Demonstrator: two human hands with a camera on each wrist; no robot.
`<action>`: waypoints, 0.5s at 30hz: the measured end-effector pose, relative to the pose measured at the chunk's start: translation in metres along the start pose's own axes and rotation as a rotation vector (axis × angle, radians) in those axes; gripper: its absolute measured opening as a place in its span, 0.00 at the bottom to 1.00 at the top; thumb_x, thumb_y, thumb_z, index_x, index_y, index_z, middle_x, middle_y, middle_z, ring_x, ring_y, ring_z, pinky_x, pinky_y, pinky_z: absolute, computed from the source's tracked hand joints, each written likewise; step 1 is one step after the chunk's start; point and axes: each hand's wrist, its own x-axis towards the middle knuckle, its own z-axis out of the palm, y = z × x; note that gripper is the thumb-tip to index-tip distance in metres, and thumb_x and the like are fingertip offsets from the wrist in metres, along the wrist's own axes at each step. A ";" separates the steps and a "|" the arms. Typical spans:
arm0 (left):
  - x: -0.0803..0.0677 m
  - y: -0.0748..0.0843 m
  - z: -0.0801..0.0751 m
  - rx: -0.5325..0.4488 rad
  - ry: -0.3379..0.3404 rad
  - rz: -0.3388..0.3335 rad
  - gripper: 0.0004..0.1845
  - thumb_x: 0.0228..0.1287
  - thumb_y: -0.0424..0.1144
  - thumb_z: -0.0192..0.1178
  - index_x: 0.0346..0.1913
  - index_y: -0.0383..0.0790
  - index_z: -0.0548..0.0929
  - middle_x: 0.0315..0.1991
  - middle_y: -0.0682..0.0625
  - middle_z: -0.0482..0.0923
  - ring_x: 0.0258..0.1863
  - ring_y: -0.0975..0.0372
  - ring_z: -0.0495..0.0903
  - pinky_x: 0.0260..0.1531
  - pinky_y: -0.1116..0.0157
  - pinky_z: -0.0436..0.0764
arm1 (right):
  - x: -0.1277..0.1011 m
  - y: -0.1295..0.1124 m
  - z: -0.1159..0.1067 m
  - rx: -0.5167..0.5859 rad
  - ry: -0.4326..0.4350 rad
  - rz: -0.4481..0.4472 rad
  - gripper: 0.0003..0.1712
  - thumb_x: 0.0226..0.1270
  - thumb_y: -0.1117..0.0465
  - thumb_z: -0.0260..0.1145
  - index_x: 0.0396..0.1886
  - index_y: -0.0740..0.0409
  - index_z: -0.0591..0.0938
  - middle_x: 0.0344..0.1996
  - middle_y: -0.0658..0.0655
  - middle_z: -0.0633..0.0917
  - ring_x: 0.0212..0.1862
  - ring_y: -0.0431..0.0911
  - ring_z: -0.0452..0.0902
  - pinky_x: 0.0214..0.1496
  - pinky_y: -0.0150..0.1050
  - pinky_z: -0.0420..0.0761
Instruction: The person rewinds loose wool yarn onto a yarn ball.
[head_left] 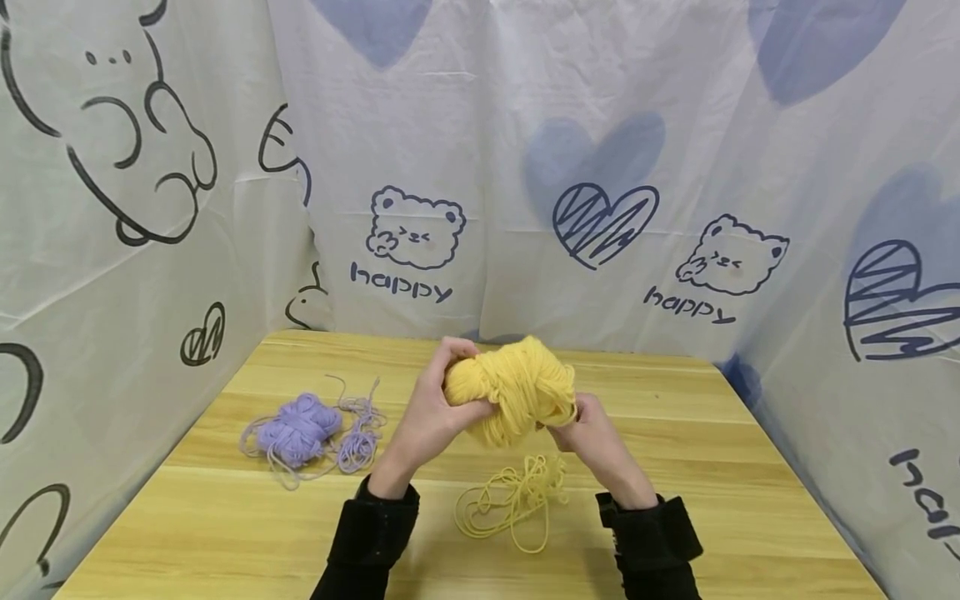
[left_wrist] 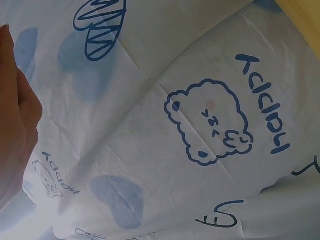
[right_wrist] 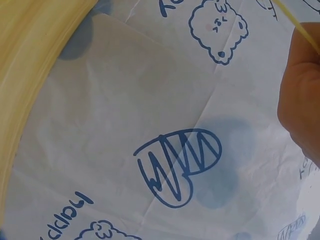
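A ball of yellow yarn (head_left: pixel 517 385) is held up above the wooden table (head_left: pixel 225 517) in the head view. My left hand (head_left: pixel 435 408) grips its left side with fingers curled round it. My right hand (head_left: pixel 588 425) pinches the yarn at its lower right edge. A loose tangle of yellow strand (head_left: pixel 513 500) lies on the table below the hands. In the left wrist view only the edge of my left hand (left_wrist: pixel 15 130) shows against the cloth. A thin yellow strand (right_wrist: pixel 295 22) crosses above my right hand (right_wrist: pixel 300 100) in the right wrist view.
A purple yarn bundle (head_left: pixel 300 427) with loose loops (head_left: pixel 360 437) lies on the table's left half. White printed cloth (head_left: pixel 600 167) with bears and hearts walls in the table at the back and both sides.
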 end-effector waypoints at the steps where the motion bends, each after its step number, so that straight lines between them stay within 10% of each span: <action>1: 0.000 0.000 0.000 0.009 0.022 -0.004 0.28 0.48 0.23 0.68 0.52 0.39 0.68 0.51 0.43 0.75 0.46 0.56 0.75 0.45 0.62 0.77 | 0.000 -0.001 0.000 -0.007 -0.005 -0.003 0.15 0.72 0.57 0.57 0.25 0.58 0.76 0.11 0.47 0.57 0.15 0.40 0.47 0.19 0.36 0.53; 9: 0.003 -0.007 0.004 0.165 0.149 0.004 0.29 0.45 0.23 0.70 0.50 0.39 0.69 0.50 0.43 0.76 0.48 0.55 0.77 0.47 0.59 0.78 | -0.006 -0.009 0.000 -0.100 -0.011 -0.069 0.14 0.71 0.55 0.59 0.32 0.61 0.81 0.12 0.49 0.61 0.15 0.45 0.51 0.18 0.39 0.58; 15: 0.004 -0.010 0.007 0.361 0.110 0.065 0.29 0.39 0.19 0.69 0.48 0.37 0.72 0.49 0.45 0.76 0.49 0.55 0.76 0.52 0.56 0.77 | -0.010 -0.012 -0.003 -0.099 0.038 -0.145 0.09 0.70 0.59 0.61 0.34 0.61 0.81 0.15 0.50 0.65 0.18 0.44 0.57 0.20 0.38 0.62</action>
